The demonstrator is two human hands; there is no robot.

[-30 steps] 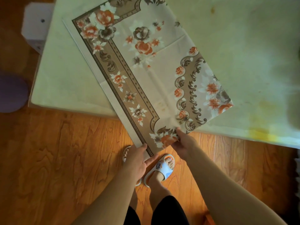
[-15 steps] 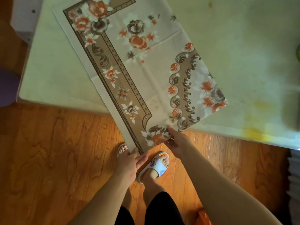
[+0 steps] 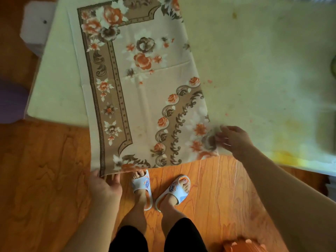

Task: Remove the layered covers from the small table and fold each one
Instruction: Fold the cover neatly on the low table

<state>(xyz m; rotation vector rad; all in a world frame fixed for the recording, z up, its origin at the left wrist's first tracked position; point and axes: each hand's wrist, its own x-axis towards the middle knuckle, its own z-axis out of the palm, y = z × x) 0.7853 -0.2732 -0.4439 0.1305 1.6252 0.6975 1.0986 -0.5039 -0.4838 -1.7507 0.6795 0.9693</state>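
The floral cover (image 3: pixel 145 99) overhangs the table (image 3: pixel 263 66), its 2 near corners pinched by left fingers (image 3: pixel 101 179) and right fingers (image 3: pixel 221 140).

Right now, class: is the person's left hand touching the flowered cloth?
Touching. The head view shows the left hand gripping the near corner of the flowered cloth, fingers meeting its hanging edge.

The floral cover (image 3: pixel 145 91) is cream with a tan-brown scrolled border and orange, brown and white roses. The bench cover (image 3: pixel 263 70) beneath is pale greenish-white — stained yellow near its edge. The floor (image 3: pixel 45 179) is orange-brown woodgrain; the slippers (image 3: pixel 174 190) white with blue-orange prints.
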